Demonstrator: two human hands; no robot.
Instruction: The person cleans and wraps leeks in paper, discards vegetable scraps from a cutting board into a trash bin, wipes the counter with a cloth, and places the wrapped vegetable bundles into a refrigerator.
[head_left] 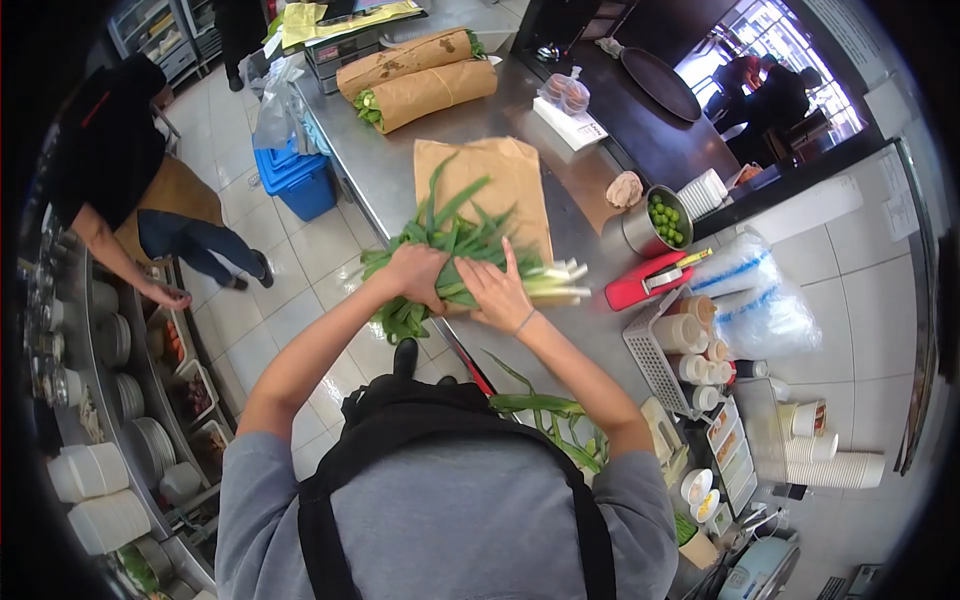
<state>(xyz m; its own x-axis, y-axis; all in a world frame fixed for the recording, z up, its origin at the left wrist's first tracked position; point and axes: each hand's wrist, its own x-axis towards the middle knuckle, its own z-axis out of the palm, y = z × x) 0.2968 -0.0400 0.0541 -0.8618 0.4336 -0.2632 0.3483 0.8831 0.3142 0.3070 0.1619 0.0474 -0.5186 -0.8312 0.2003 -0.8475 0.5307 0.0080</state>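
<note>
Counter (582, 222) is leaving bare steel on the far right of the brown paper (480, 165), while its near-left edge is running close beside the work. Leafy tufts are jutting past that edge, over the tiled floor (300, 240). Right of the paper, a pot of limes (660, 222) and a red holder (640, 285) are narrowing the room; beyond, two paper-wrapped rolls (435, 95) are taking up the far left.

The bundle of greens (465, 238) is lying across the paper's near end: long green blades are fanning out, pale stalk ends are pointing right, and some parts are blurring. The left hand (418, 272) is clamping its fingers over the leaves. The right hand (495, 290) is laying its fingers across the stalks, one standing apart; I cannot tell whether they are gripping.

A white box (570, 125) is bearing dark print, too small for reading.
</note>
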